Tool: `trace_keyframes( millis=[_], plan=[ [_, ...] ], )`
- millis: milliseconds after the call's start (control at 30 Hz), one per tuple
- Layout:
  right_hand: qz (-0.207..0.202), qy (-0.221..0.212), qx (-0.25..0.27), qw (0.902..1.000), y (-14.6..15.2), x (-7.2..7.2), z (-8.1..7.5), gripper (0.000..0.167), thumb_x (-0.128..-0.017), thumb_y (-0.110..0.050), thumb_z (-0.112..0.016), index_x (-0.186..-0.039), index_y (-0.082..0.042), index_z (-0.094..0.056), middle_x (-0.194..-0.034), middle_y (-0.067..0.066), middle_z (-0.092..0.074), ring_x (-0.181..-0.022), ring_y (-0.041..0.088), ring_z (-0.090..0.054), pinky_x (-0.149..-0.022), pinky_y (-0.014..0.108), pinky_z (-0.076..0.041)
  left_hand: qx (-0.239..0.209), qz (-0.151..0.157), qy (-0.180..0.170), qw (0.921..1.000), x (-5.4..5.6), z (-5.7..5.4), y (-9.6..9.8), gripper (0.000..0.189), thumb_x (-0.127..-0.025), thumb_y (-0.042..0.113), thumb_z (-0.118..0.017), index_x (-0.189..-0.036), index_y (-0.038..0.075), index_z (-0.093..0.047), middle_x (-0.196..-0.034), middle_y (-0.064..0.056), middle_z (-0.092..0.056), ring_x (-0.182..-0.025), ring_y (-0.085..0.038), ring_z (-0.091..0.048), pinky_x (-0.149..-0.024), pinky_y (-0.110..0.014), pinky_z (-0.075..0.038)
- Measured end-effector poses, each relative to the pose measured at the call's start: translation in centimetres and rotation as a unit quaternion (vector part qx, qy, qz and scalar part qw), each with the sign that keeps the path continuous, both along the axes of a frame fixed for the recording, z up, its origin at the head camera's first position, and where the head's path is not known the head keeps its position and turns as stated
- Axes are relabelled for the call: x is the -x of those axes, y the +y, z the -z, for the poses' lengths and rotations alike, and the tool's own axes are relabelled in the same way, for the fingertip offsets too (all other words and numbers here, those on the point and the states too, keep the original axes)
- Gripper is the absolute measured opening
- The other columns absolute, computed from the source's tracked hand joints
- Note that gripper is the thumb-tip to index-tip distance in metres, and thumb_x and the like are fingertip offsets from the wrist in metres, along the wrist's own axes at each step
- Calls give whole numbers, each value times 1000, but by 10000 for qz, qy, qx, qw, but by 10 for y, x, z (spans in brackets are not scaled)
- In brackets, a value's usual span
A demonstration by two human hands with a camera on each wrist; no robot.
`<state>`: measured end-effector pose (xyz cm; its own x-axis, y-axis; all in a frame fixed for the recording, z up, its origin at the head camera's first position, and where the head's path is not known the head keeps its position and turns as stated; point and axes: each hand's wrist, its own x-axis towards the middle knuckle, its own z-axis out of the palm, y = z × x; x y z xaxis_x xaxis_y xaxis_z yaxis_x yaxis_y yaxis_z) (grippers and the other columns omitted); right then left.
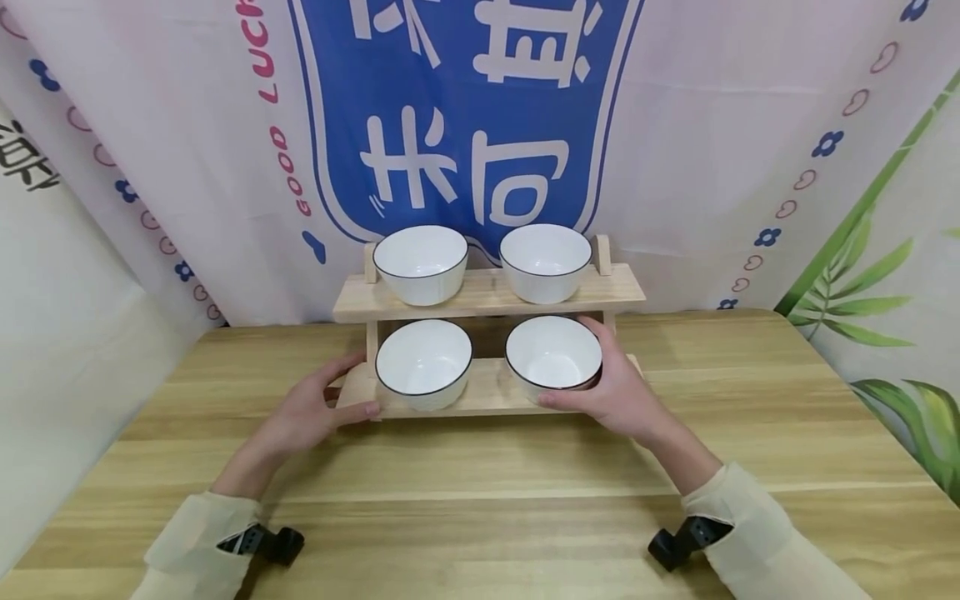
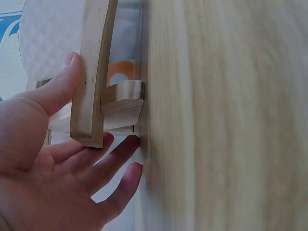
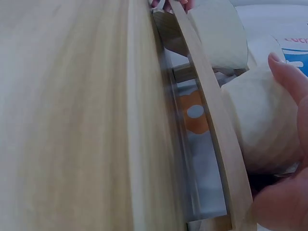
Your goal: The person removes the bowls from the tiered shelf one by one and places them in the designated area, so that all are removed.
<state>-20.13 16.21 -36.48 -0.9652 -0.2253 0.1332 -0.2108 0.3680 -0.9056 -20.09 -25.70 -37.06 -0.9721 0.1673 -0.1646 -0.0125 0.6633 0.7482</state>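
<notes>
A two-tier wooden rack (image 1: 491,293) carries white bowls with thin dark rims. The upper-left bowl (image 1: 421,264) and upper-right bowl (image 1: 545,262) stand above the lower-left bowl (image 1: 424,364) and lower-right bowl (image 1: 553,358). My right hand (image 1: 617,385) grips the lower-right bowl, thumb at its front and fingers round its right side; the bowl's textured side (image 3: 264,120) shows in the right wrist view. At the rack's lower left end, my left hand (image 1: 311,410) holds the board (image 2: 91,86) between thumb and fingers, with the outer fingers spread past its end.
The rack stands near the back of a wood-grain table (image 1: 480,500). Behind it hangs a printed cloth (image 1: 690,167) with a blue panel and white characters. Dark wrist cameras (image 1: 281,546) are strapped over both pale sleeves.
</notes>
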Motion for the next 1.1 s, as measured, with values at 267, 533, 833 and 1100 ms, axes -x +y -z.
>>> trace_keyframes(
  millis=[267, 533, 833, 1100],
  plan=[
    [216, -104, -62, 9997, -3, -5, 0, 120, -78, -33, -99, -167, -11, -22, -163, 16, -42, -146, 36, -49, -121, 58, -38, 39, 45, 113, 9999, 1, 1, -2, 100, -94, 50, -82, -171, 15, -29, -171, -25, -34, -138, -46, -57, -95, -42, -55],
    [53, 37, 43, 10000, -4, -6, 2, 114, -76, -26, -99, -164, -7, -29, -161, 18, -42, -139, 37, -56, -114, 54, -46, 96, 7, 75, 9999, 1, 1, -2, 101, -93, 51, -82, -171, 15, -29, -173, -24, -32, -139, -46, -56, -103, -51, -53],
    [-217, 163, -47, 9996, -9, -13, 4, 115, -70, -26, -102, -162, -10, -34, -154, 16, -51, -132, 35, -62, -111, 53, -49, 112, -10, 28, 9999, 1, 2, -1, 101, -93, 52, -82, -171, 17, -29, -173, -23, -31, -139, -45, -55, -105, -54, -51],
    [-451, 454, -201, 9977, -14, -18, -2, 117, -66, -28, -105, -159, -10, -37, -152, 13, -55, -130, 33, -63, -111, 55, -48, 78, -33, -5, 10000, 0, 0, -1, 102, -93, 52, -82, -171, 17, -28, -171, -23, -33, -137, -43, -57, -102, -49, -52]
  ],
)
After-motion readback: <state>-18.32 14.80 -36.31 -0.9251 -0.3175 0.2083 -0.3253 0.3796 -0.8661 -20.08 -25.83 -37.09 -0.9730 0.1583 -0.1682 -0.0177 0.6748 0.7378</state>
